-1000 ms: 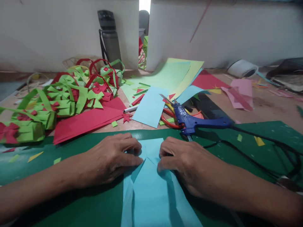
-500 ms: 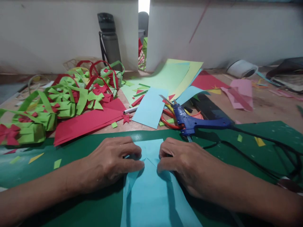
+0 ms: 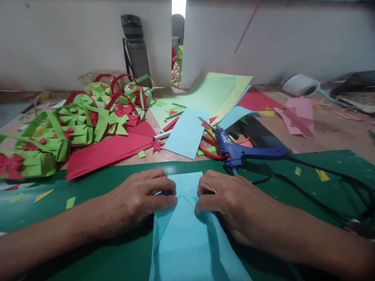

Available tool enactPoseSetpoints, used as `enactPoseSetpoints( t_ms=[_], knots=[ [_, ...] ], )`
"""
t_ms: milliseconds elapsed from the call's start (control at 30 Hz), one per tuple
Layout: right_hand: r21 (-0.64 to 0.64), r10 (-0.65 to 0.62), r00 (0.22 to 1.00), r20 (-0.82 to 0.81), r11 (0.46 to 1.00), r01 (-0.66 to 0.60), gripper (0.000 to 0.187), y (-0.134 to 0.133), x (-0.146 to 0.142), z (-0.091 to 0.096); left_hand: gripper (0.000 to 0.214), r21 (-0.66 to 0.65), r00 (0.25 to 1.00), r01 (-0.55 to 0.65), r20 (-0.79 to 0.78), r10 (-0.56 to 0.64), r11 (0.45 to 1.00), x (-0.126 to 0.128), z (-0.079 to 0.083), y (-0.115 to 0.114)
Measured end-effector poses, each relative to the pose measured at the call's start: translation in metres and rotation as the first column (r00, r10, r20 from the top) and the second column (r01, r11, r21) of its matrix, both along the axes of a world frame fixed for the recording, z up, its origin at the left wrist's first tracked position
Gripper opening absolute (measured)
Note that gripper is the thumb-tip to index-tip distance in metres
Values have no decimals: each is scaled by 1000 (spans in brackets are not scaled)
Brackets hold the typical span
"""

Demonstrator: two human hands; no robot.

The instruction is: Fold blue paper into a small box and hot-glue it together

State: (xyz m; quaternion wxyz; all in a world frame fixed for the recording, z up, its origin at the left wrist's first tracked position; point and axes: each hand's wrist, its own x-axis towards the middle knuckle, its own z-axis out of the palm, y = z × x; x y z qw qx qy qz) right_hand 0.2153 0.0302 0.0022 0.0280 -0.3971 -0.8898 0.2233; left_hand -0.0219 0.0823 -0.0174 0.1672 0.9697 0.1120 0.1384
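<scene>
A light blue sheet of paper (image 3: pixel 187 242) lies lengthwise in front of me, its long sides bent up and creases showing near its far end. My left hand (image 3: pixel 152 193) pinches the paper's left side close to the far end, thumb nearer me and fingers curled. Opposite it, my right hand (image 3: pixel 218 199) grips the right side in the same way. Under the paper is a green cutting mat (image 3: pixel 111 253). Just beyond my right hand rests a blue glue gun (image 3: pixel 234 150), its tip pointing up and left.
Small green and red paper bags (image 3: pixel 79 125) crowd the left, beside red paper strips (image 3: pixel 111 152). Behind my hands lie a light blue paper piece (image 3: pixel 186 134), orange-handled scissors (image 3: pixel 209 148) and green sheets (image 3: pixel 199 91). A dark bottle (image 3: pixel 136 50) stands at the wall. The glue gun's cord (image 3: pixel 322 168) runs right.
The paper's left fold has shifted slightly and its left thumb has drawn back a little to the left. Both hands otherwise keep their places on the paper.
</scene>
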Motion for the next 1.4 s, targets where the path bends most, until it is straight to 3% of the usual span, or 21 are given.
enactPoseSetpoints(
  t_ms=[200, 367, 700, 1100, 1400],
  knots=[
    [16, 2, 1000, 4, 1000, -2, 20, 1, -1, 2, 26, -18, 1000, 4, -18, -4, 1000, 0, -1, 1],
    [3, 5, 1000, 19, 1000, -5, 27, 0, -1, 0, 34, -127, 999, -43, -13, 42, 991, 1, -3, 2],
    [-6, -1, 1000, 19, 1000, 1, 27, 2, -1, -1, 18, -279, 983, -155, 52, 176, 948, 9, -1, -1],
    [7, -2, 1000, 21, 1000, 2, 26, 4, -3, -3, 22, -368, 954, -299, -137, 267, 881, 20, 10, -4],
    [26, -4, 1000, -2, 1000, 4, 37, 4, -1, -6, 21, -423, 920, -378, -275, 281, 824, 30, 23, 0]
  ],
)
